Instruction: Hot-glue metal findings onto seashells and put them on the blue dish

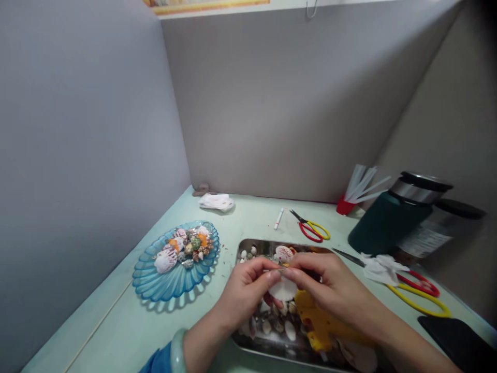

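Over the metal tray [285,354], my left hand [248,285] and my right hand [330,282] meet fingertip to fingertip. Both are closed in a pinch on something thin and small that I cannot make out. Just below the fingers shows a white shell [282,290]; whether a hand touches it I cannot tell. A yellow glue gun [310,316] lies in the tray, partly under my right hand and forearm. Several small shells [277,324] are spread over the tray bottom, and a ribbed scallop shell [284,253] sits near its far side.
Left of the tray stands a blue scalloped dish [163,285] with a shell cluster [188,246]. Behind are scissors [310,228] and a white stick [278,219]. At right are larger scissors [419,295], a green bottle [392,220] and a red cup [345,206] of glue sticks. Grey partitions enclose the table.
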`<state>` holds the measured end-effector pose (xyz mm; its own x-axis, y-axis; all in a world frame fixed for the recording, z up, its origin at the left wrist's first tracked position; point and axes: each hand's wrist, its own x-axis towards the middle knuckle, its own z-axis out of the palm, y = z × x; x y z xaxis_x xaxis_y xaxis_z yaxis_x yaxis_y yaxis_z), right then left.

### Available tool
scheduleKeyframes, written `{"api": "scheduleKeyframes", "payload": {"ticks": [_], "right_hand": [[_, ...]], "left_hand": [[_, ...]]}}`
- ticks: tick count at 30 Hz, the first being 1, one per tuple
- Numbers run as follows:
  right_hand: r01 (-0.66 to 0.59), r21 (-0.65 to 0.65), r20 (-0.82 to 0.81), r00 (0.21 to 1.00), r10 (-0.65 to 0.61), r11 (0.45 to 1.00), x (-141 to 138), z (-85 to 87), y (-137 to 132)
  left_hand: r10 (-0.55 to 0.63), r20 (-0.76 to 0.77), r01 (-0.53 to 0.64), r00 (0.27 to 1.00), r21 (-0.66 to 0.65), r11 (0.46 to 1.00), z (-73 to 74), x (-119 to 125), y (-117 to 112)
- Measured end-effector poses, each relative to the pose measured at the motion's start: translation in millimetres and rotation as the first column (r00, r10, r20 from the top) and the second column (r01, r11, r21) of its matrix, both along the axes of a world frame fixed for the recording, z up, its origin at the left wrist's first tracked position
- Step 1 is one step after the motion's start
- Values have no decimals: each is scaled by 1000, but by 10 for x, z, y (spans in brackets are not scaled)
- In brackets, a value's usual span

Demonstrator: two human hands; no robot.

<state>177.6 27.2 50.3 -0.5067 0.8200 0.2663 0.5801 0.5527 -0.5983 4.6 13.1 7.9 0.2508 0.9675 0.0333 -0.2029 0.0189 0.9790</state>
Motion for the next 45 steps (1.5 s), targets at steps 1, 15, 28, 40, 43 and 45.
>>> {"api": "scheduleKeyframes", "payload": {"ticks": [1, 15, 28, 40, 43, 45], "right_hand": [[-13, -16, -3, 1000, 13, 1000, 8, 1, 3], [27, -40, -44, 999, -29, 999, 53, -28, 72], [73, -15, -156, 985, -74, 997, 51, 52, 23], [74, -8, -65, 995, -75, 997, 50, 30, 21], [32, -60, -69, 997, -36, 998, 59, 49, 14], [12, -81, -65, 998, -17, 997, 68, 62, 11]], "left_hand": [[-13, 12, 13, 1000, -4, 1000, -1, -3, 0], [-48, 3, 48, 999, -58, 997, 2, 27, -29], [112, -85, -117, 990, -49, 992, 44, 15, 15], [124, -87, -128, 988, -39, 991, -5, -4, 38], [97, -79, -99, 992, -25, 995, -47, -32, 51], [75, -81, -76, 994, -17, 997, -65, -46, 50]]}}
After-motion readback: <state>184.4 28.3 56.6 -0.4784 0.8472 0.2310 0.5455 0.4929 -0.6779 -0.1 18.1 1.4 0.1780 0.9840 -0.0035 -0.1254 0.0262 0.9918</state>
